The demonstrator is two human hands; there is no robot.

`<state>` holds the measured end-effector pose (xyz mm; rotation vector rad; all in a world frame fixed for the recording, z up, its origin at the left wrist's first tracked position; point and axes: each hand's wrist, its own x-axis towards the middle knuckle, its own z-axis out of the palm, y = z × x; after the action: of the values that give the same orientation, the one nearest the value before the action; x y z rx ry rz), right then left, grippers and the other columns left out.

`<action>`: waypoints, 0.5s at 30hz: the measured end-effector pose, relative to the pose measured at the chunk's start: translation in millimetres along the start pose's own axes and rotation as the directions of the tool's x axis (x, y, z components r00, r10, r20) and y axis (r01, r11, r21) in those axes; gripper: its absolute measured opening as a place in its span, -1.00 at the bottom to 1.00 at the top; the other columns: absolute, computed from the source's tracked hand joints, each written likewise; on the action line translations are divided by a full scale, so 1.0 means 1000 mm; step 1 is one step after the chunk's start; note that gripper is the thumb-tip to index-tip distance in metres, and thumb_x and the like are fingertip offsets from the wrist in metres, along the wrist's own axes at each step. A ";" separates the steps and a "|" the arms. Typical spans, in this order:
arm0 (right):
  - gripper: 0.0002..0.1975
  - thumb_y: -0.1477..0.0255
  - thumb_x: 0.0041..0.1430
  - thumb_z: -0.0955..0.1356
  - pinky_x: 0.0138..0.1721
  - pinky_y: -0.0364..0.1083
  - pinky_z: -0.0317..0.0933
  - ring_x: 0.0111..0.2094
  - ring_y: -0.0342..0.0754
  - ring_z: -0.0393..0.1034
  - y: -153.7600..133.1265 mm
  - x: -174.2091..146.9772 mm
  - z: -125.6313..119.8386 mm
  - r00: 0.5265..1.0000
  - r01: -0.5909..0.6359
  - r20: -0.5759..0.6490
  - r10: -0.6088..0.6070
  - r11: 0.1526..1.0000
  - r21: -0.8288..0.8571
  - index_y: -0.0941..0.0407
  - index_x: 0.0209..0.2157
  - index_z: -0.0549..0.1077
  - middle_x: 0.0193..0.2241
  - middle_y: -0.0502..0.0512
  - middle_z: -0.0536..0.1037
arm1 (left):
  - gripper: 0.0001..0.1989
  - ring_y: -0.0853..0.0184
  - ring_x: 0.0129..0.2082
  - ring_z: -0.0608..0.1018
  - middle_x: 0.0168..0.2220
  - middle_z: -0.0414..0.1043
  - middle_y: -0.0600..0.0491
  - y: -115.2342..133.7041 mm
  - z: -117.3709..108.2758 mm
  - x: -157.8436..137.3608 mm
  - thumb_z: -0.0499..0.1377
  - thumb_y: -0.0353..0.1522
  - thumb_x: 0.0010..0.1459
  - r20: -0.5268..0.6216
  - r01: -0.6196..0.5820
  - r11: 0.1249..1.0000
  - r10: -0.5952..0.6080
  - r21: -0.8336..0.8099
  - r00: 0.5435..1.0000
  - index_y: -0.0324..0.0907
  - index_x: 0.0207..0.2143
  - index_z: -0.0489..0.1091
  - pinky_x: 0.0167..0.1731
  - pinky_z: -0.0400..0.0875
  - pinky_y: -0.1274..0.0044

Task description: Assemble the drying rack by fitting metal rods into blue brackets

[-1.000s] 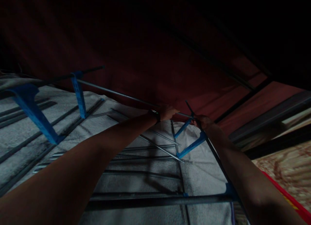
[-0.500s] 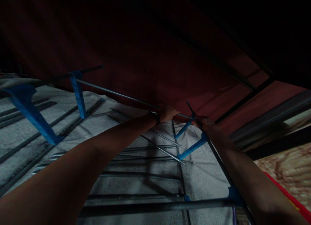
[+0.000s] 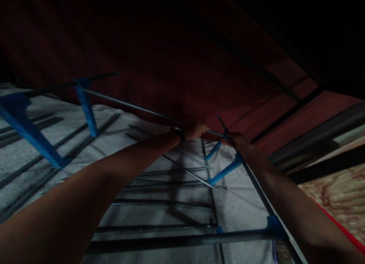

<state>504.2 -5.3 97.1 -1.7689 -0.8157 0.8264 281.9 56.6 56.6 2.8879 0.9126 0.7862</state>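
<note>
My left hand (image 3: 196, 130), with a dark band on its wrist, is closed around the right part of a thin metal rod (image 3: 128, 103). That rod runs from a blue plastic bracket (image 3: 88, 111) at the left to the joint by my right hand. My right hand (image 3: 237, 139) is wrapped round the far blue joint, where the rod meets a dark side tube (image 3: 258, 188); its fingertips are partly hidden. Below, a blue bracket (image 3: 226, 171) slants from the side tube to the lower frame. Another blue bracket (image 3: 31, 129) stands at the near left.
Several metal tubes (image 3: 162, 204) and loose thin rods (image 3: 189, 173) lie on grey-white cloth (image 3: 239, 211). A dark crossbar (image 3: 182, 241) spans the near side, ending in a blue connector (image 3: 276, 228). Dark red fabric (image 3: 159, 66) hangs behind. Brown patterned cloth (image 3: 339, 195) lies at right.
The view has shifted slightly, so the frame appears a little further left. Both hands keep nearly the same place on the rod and the joint.
</note>
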 end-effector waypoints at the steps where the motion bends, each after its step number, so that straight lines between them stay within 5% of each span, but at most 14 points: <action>1: -0.85 0.58 0.25 0.37 -0.51 -0.18 0.48 -0.63 -0.13 0.45 0.000 0.000 0.000 1.000 -0.014 -0.004 0.014 1.000 0.009 0.15 -0.42 0.40 -0.69 -0.09 0.37 | -0.58 0.28 -0.04 0.57 0.03 0.57 0.03 -0.001 0.000 0.000 0.09 -0.41 0.30 -0.001 -0.006 1.000 0.006 -0.008 1.000 -0.01 0.16 0.45 -0.09 0.37 0.50; 15: -0.85 0.60 0.32 0.28 -0.45 -0.16 0.50 -0.54 -0.10 0.51 -0.001 -0.003 0.003 0.997 -0.071 -0.021 0.073 0.996 0.054 0.14 -0.35 0.39 -0.59 0.01 0.49 | -0.57 0.27 -0.03 0.56 0.01 0.57 -0.03 -0.008 0.013 0.005 0.07 -0.44 0.31 -0.036 -0.063 0.997 0.064 0.039 0.997 -0.05 0.18 0.44 -0.09 0.35 0.46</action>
<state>500.3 -5.9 97.4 -1.7661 -0.7123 0.8660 287.1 67.6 45.8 2.9585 0.8525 0.8386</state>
